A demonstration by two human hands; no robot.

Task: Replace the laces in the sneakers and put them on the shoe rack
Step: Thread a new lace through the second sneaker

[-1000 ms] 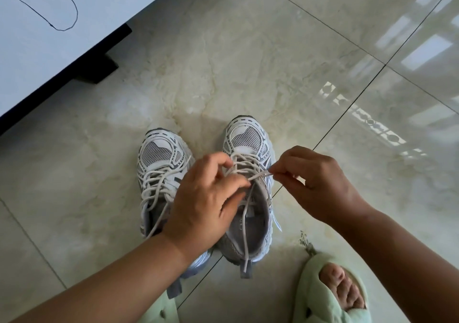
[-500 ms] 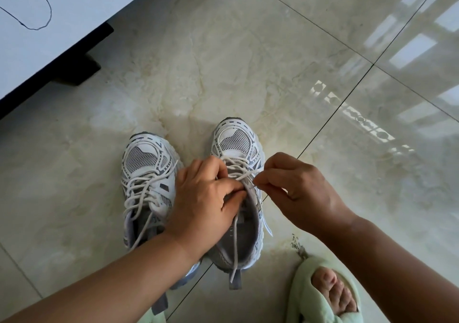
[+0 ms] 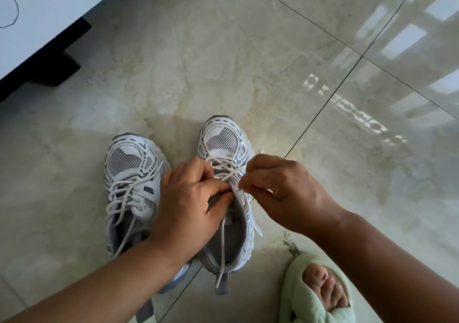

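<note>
Glossy cream marble-look floor tiles (image 3: 223, 57) with dark grout lines throw back the window light, and both sneakers stand on them, toes away from the person.

Her right hand (image 3: 283, 193) pinches the round white cotton lace (image 3: 223, 171) at the outer eyelets of the right-hand white-and-grey mesh sneaker (image 3: 224, 149), thumb and forefinger closed on a short bit of it. Her left hand (image 3: 188, 203) is curled over the soft grey tongue and collar, fingertips holding them and perhaps the lace too; I cannot quite tell.

Such a fingertip pinch looks easy to lose: the cord seems smooth, and a hard tug could slip it or draw the crossings uneven. One loose end (image 3: 221, 260) trails through the shoe's padded opening and out over the heel onto the tile, where I'd guess it could snag or get pulled back through an eyelet. On polished tile the shoe might also skate if the left hand eased.

Just beside it, the left-hand matching mesh sneaker (image 3: 129, 171) sits with slack, looping laces, its chunky ridged sole flat down. Nearer the person, a pale green plush open-toe slipper (image 3: 308, 298) covers a foot. Up in the far left corner stands a white board-like furniture panel (image 3: 49, 12) on a black base. No shoe rack is in sight.
</note>
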